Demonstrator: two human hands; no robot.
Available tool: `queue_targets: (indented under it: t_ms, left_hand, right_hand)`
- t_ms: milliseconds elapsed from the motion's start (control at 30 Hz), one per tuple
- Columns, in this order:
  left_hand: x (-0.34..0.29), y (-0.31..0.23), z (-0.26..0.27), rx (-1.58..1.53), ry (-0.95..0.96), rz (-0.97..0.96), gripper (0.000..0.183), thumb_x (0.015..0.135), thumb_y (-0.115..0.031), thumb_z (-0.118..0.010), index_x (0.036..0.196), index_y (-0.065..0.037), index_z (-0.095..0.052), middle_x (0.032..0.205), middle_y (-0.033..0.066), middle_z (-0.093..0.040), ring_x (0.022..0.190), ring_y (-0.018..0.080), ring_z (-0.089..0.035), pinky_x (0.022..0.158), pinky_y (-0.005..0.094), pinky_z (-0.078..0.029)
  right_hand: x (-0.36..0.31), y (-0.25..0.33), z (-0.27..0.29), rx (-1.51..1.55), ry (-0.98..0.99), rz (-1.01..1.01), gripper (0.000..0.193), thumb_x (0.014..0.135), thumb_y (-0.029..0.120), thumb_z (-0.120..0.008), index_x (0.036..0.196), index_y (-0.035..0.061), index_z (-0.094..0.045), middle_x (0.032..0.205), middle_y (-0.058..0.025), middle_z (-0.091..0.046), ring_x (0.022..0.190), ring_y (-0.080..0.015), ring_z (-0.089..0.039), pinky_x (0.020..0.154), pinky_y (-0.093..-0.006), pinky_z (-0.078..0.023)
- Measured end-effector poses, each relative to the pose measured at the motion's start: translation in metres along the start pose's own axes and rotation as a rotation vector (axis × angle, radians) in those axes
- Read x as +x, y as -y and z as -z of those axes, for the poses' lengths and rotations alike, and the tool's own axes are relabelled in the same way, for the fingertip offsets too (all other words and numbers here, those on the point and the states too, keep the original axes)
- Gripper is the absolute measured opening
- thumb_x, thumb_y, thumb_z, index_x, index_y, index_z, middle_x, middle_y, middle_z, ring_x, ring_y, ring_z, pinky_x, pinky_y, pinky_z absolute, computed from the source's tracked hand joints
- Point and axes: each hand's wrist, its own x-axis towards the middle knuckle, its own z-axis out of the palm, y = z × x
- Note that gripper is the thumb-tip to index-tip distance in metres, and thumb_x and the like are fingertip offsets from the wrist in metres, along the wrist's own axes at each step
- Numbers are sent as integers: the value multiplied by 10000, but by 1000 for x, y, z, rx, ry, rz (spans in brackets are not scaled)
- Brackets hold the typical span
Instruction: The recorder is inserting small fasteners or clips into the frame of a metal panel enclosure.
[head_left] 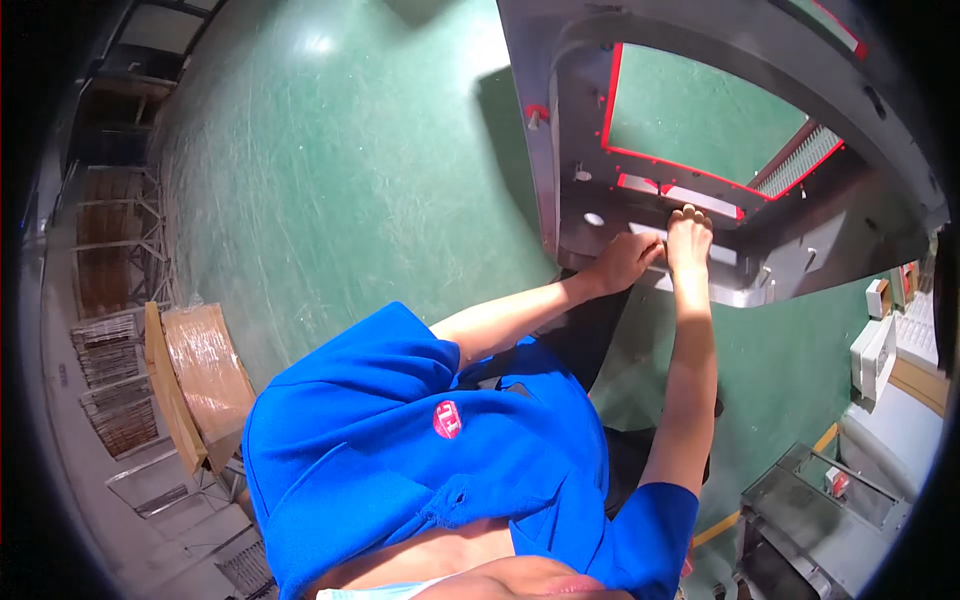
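A large grey metal housing (pixel 640 215) with a curved rim stands at the upper right. Red edging lines its big opening (pixel 690 173), and red pieces mark the narrow slot (pixel 690 196) below. My right hand (pixel 690 240) reaches into the housing just under that slot, fingers bent and closed. Close beside it, my left hand (pixel 625 264) is curled with thumb and fingers pinched by the near wall's cutout (pixel 655 240). Whatever either hand grips is too small or hidden to make out. Several metal studs (pixel 765 277) stick out from the housing's inner faces.
Green floor (pixel 330 180) lies around the housing. Wrapped brown boards (pixel 208 370) lean at the left, near racks (pixel 115 240) of stacked parts. A metal cabinet-like frame (pixel 820 500) stands at the lower right, with white trays (pixel 875 355) above it.
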Motion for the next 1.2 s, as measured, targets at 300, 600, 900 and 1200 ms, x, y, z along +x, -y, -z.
queue_targets:
  t_ms: [300,600,900,1200]
  left_hand:
    - [-3,6,-5,30,-20,33,220,910,-207,-511,847,-7,-578,759,180,-611,753,322,-621,666,398,-464]
    - [-1,9,4,-12,53,78,179,901,-199,-529,903,-25,-573,775,155,-634,752,322,-638,657,388,-484]
    - [6,16,3,123,202,-16,184,875,-238,-510,843,-81,-602,785,125,-643,768,314,-633,696,426,-477]
    - [1,16,-1,426,361,-175,270,853,-259,-516,752,-27,-609,750,182,-634,747,355,-632,675,460,-492]
  right_hand:
    - [-8,-16,-3,-39,93,-36,98,773,136,-527,768,86,-612,788,-52,-620,826,-223,-614,717,-357,-501]
    - [-3,-30,-12,3,14,288,45,780,123,-516,793,91,-544,771,-77,-568,808,-222,-582,751,-343,-465]
    - [-3,-31,38,501,4,-17,90,739,13,-599,823,-15,-586,765,-187,-620,695,-328,-637,658,-430,-507]
    - [112,35,249,1056,-421,120,115,745,27,-684,857,3,-680,847,-103,-662,818,-191,-632,764,-292,-471]
